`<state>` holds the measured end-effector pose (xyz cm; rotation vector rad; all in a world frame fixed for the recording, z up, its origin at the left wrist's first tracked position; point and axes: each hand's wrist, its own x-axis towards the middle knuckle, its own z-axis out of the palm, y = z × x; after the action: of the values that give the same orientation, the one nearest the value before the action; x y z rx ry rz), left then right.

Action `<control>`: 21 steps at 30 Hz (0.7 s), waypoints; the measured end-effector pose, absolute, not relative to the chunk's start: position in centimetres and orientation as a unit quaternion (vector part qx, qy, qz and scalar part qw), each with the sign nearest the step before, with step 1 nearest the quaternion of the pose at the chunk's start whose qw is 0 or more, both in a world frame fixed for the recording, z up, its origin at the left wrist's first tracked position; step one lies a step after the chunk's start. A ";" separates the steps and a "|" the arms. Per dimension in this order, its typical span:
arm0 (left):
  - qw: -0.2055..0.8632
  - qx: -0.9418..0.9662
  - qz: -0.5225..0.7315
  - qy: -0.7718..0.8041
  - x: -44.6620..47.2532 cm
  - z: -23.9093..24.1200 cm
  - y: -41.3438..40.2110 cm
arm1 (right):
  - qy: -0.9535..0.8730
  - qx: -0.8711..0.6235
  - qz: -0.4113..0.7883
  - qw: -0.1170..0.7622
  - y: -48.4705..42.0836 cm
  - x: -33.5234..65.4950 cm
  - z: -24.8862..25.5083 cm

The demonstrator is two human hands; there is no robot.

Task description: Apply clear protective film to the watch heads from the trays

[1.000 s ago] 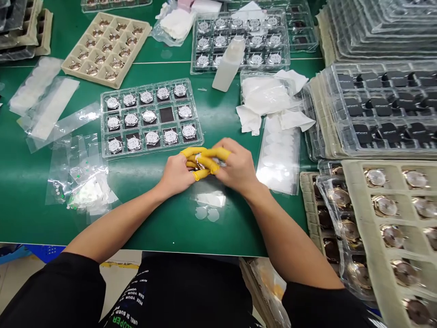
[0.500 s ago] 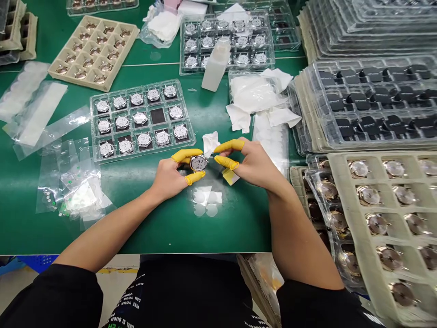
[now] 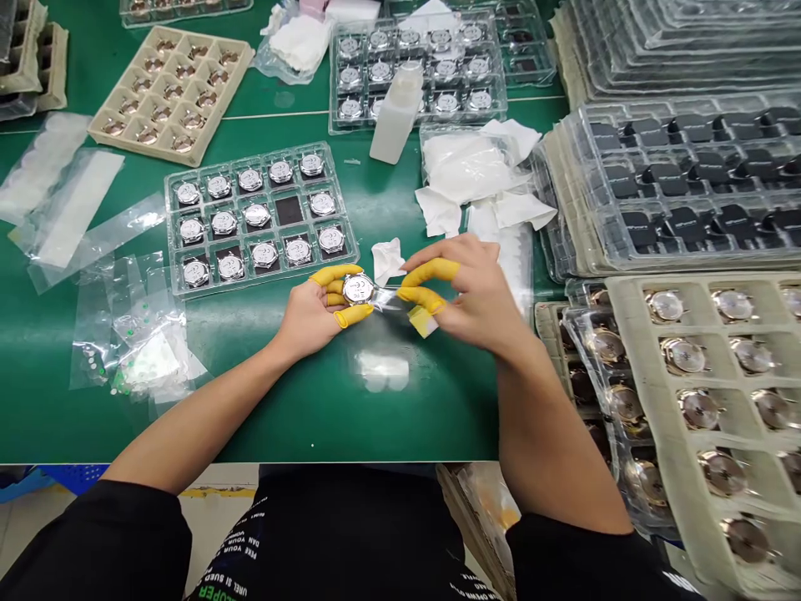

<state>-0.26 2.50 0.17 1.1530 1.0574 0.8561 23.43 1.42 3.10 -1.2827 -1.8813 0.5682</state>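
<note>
Yellow finger cots cover fingertips on both hands. My left hand [image 3: 313, 309] grips a round silver watch case [image 3: 358, 289] by its edge, with the marked back facing up. Just to its right, my right hand [image 3: 466, 288] pinches a thin, clear piece of film [image 3: 389, 299], blurred, that reaches to the case's edge. Whether the film sticks to the case I cannot tell. A crumpled white cloth [image 3: 387, 259] lies behind the hands. Below the right fingers is a small yellow-and-white piece [image 3: 423, 321]. In front, a bright, blurred patch [image 3: 383, 370] shows on the table.
A clear tray [image 3: 263, 280] of watch cases, one compartment showing bare black lining, stands behind my left hand. Farther back are a white bottle [image 3: 396, 117] and a beige tray [image 3: 200, 154]. Stacked trays [image 3: 663, 334] crowd the right side. Clear bags [image 3: 134, 351] lie left.
My left hand has drawn the watch case slightly left. My right hand has shifted a little right and turned, and a clear strip now stretches between it and the case.
</note>
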 end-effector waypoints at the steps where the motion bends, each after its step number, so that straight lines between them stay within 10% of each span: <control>1: 0.624 0.506 0.373 0.464 -0.2 0.1 2.5 | -0.701 -0.495 0.269 0.438 1.4 23.3 3.3; 4: 0.614 0.529 0.363 0.459 -0.3 -0.1 2.3 | -0.553 -0.508 0.417 0.512 1.2 22.0 3.5; 9: 0.615 0.550 0.352 0.442 -0.4 -0.4 2.2 | -0.438 -0.582 0.559 0.397 0.6 19.0 3.1; 21: 0.615 0.559 0.349 0.433 -0.4 -0.4 2.1 | -0.438 -0.606 0.541 0.385 0.2 18.2 2.3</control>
<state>-0.39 2.11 -0.37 1.2892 0.9990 0.8031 18.25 0.18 2.26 -1.5438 -1.1155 1.3795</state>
